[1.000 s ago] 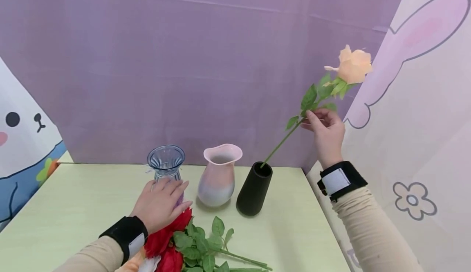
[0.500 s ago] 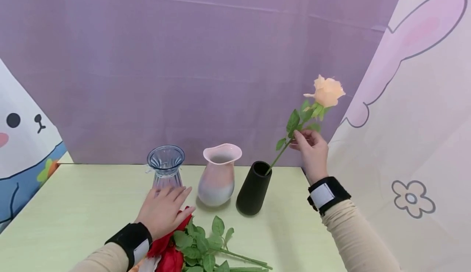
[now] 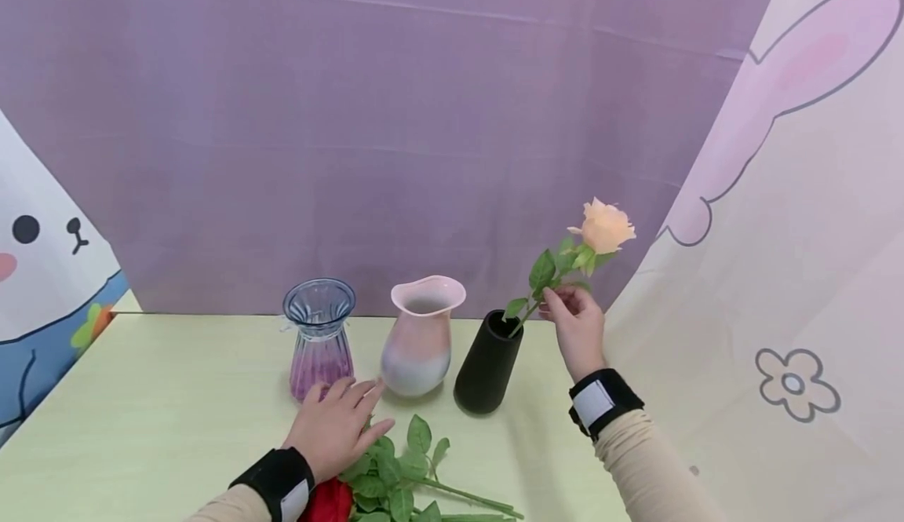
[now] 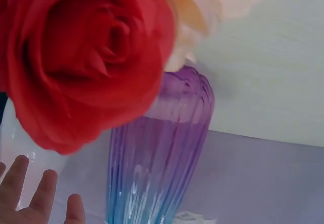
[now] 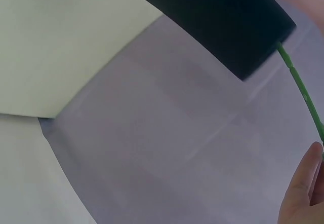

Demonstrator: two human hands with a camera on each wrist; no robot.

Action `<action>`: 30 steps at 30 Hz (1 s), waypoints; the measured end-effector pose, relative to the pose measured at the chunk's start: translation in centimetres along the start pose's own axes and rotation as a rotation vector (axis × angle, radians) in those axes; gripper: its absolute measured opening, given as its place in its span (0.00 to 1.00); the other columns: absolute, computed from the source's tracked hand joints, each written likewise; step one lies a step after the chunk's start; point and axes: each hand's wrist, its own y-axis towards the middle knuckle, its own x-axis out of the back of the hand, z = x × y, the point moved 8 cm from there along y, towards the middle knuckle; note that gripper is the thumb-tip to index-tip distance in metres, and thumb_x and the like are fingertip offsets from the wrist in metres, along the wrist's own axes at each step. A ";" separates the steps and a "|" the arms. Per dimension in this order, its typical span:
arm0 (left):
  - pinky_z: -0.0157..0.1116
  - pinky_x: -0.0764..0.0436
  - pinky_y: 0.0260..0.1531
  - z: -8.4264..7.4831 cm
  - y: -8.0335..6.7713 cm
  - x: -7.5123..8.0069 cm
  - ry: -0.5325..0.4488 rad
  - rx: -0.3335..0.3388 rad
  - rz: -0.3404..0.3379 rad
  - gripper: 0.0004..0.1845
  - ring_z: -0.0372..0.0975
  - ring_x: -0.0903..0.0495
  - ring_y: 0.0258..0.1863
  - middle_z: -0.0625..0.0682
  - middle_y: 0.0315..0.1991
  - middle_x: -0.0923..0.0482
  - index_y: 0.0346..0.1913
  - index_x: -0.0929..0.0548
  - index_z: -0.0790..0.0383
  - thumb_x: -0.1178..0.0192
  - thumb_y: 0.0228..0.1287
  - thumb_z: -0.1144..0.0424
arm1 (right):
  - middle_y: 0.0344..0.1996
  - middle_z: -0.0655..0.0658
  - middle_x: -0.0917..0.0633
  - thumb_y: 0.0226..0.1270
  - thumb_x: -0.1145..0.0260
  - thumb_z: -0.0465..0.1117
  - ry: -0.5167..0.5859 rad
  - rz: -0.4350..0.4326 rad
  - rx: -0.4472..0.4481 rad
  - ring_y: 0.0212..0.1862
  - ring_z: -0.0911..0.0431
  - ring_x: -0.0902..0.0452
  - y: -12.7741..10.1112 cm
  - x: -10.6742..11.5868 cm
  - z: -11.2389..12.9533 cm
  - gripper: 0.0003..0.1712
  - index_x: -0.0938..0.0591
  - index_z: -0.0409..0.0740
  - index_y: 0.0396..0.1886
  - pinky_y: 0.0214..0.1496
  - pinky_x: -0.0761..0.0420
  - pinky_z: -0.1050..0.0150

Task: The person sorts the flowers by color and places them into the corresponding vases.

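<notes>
Between thumb and fingers, my right hand [image 3: 577, 330] pinches the stem of a peach rose [image 3: 606, 226]. The stem's lower part is inside the black vase [image 3: 487, 369], and its end is hidden there. In the right wrist view the green stem [image 5: 302, 88] runs from the vase mouth to my fingers. My left hand [image 3: 335, 428] hovers with spread fingers over the flowers lying on the table, near the glass vase [image 3: 321, 353]. Below it are a red rose [image 3: 330, 500] and green leaves [image 3: 395, 467]. The left wrist view shows a red rose [image 4: 96, 57] close up.
A pink and white vase [image 3: 418, 349] with a wavy rim stands between the glass vase and the black one. The pale table [image 3: 176, 404] ends at a purple cloth [image 3: 424, 129] behind. Loose stems [image 3: 473, 495] point right along the table.
My right hand has moved down and left, lowering the peach rose deeper into the black vase. The left hand has shifted slightly right and toward me, uncovering more of the glass vase.
</notes>
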 end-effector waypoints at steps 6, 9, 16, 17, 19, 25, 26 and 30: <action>0.66 0.36 0.57 -1.5 -0.4 1.6 0.004 -0.031 -0.085 0.43 0.44 0.37 0.70 0.30 0.71 0.38 0.76 0.52 0.24 0.62 0.59 0.19 | 0.37 0.41 0.13 0.61 0.27 0.56 -0.060 -0.023 -0.036 0.36 0.51 0.13 -3.0 -1.3 1.4 0.24 0.17 0.41 0.43 0.36 0.12 0.60; 0.65 0.36 0.56 -1.5 -0.5 0.2 -0.001 -0.035 -0.090 0.43 0.44 0.36 0.70 0.29 0.72 0.39 0.76 0.52 0.24 0.62 0.59 0.18 | 0.36 0.42 0.13 0.60 0.28 0.58 -0.114 -0.032 -0.079 0.36 0.51 0.13 -4.4 -2.0 2.1 0.24 0.16 0.42 0.42 0.38 0.11 0.58; 0.71 0.44 0.61 -2.0 -0.7 -2.2 -0.039 -0.022 0.028 0.44 0.44 0.40 0.73 0.27 0.75 0.47 0.76 0.57 0.22 0.65 0.58 0.17 | 0.34 0.41 0.14 0.58 0.26 0.57 -0.106 -0.046 0.003 0.27 0.49 0.15 -2.9 -1.4 -7.7 0.23 0.14 0.45 0.43 0.26 0.14 0.60; 0.71 0.45 0.62 -2.1 -0.8 -2.6 -0.042 -0.025 0.028 0.44 0.44 0.40 0.73 0.27 0.75 0.48 0.76 0.57 0.22 0.65 0.57 0.16 | 0.34 0.40 0.14 0.58 0.26 0.58 -0.119 -0.051 -0.009 0.26 0.49 0.15 -3.1 -1.6 -7.7 0.24 0.14 0.45 0.43 0.25 0.14 0.59; 0.71 0.45 0.62 -2.2 -0.8 -3.3 -0.047 -0.033 0.019 0.44 0.44 0.39 0.73 0.27 0.75 0.47 0.76 0.56 0.22 0.64 0.57 0.16 | 0.33 0.41 0.14 0.60 0.26 0.56 -0.112 -0.063 0.016 0.23 0.50 0.16 -3.4 -1.8 -7.5 0.22 0.14 0.44 0.44 0.22 0.15 0.60; 0.68 0.40 0.60 -3.2 -0.9 -0.9 -0.032 -0.046 0.004 0.43 0.44 0.37 0.71 0.30 0.73 0.40 0.76 0.56 0.23 0.64 0.59 0.18 | 0.33 0.42 0.15 0.59 0.27 0.59 -0.139 -0.077 -0.010 0.23 0.51 0.16 -4.8 -3.0 -3.8 0.23 0.14 0.45 0.42 0.24 0.14 0.60; 0.68 0.40 0.60 -3.4 -0.9 -0.1 -0.038 -0.047 -0.003 0.43 0.44 0.37 0.71 0.31 0.72 0.39 0.76 0.55 0.23 0.64 0.59 0.18 | 0.32 0.42 0.15 0.60 0.28 0.59 -0.155 -0.085 -0.024 0.24 0.51 0.15 -5.1 -3.2 -3.0 0.23 0.15 0.45 0.41 0.25 0.14 0.60; 0.67 0.40 0.61 -3.7 -0.9 1.3 -0.070 -0.043 -0.031 0.42 0.44 0.36 0.70 0.31 0.70 0.36 0.76 0.54 0.22 0.61 0.60 0.19 | 0.32 0.42 0.15 0.62 0.29 0.60 -0.175 -0.090 -0.086 0.25 0.51 0.14 -6.4 -3.7 0.0 0.23 0.16 0.45 0.41 0.28 0.12 0.58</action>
